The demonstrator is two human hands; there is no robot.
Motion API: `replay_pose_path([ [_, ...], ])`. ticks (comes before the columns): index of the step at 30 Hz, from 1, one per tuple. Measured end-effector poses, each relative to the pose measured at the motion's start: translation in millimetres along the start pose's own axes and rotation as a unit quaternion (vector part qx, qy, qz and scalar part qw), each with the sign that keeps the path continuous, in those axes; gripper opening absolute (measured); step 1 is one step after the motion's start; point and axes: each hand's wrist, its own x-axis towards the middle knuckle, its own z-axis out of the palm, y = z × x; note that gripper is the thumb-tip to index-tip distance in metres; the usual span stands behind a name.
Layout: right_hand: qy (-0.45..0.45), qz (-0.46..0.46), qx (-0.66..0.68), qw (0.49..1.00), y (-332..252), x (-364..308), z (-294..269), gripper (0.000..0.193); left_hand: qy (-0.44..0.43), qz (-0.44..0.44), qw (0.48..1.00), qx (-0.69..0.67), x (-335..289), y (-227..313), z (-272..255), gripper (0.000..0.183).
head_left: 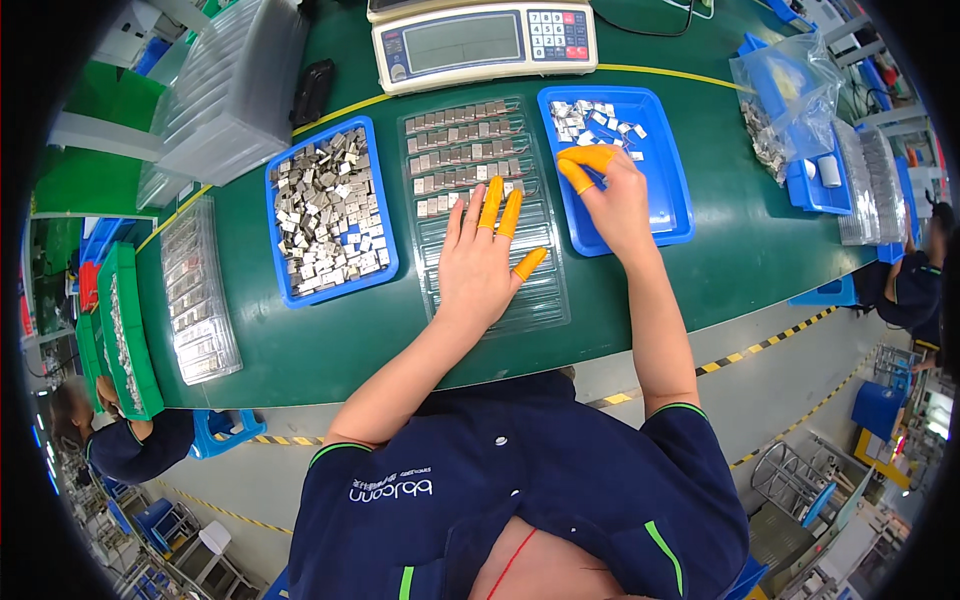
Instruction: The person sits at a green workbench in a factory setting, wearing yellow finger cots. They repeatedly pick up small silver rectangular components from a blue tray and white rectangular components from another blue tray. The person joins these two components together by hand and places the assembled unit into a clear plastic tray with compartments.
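Note:
My left hand [478, 262] lies with fingers spread over a clear plastic tray [490, 272], its fingertips by the lowest filled row. Small grey-and-white metal parts [465, 153] fill the tray's far rows; the near slots hold none. Yellow finger cots cover several of my fingers. Above the left wall of the right blue tray [672, 190], my right hand [618, 195] has thumb and index finger bent toward each other in a pinch. Whatever may sit between those tips is too small to make out. White connector-like pieces [590, 118] lie at that tray's far end.
A blue tray [392, 262] heaped with small metal parts [335, 205] stands on the left. Behind the clear tray is a digital scale [470, 45]. Stacked clear trays [235, 100] rise at the far left, and bagged parts [790, 85] lie at the right.

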Motion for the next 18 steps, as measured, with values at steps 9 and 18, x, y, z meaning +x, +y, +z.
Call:
replay_pose_path([
  [9,0.156,0.180,-0.018,0.971,33.7,8.3,-27.5,0.019,-0.014,0.002,1.000,-0.011,1.7,1.8,-3.1,0.063],
  [18,0.082,0.134,-0.199,0.967,56.5,1.1,-40.5,0.016,-0.026,0.003,1.000,-0.016,3.2,3.3,-4.9,0.066],
])
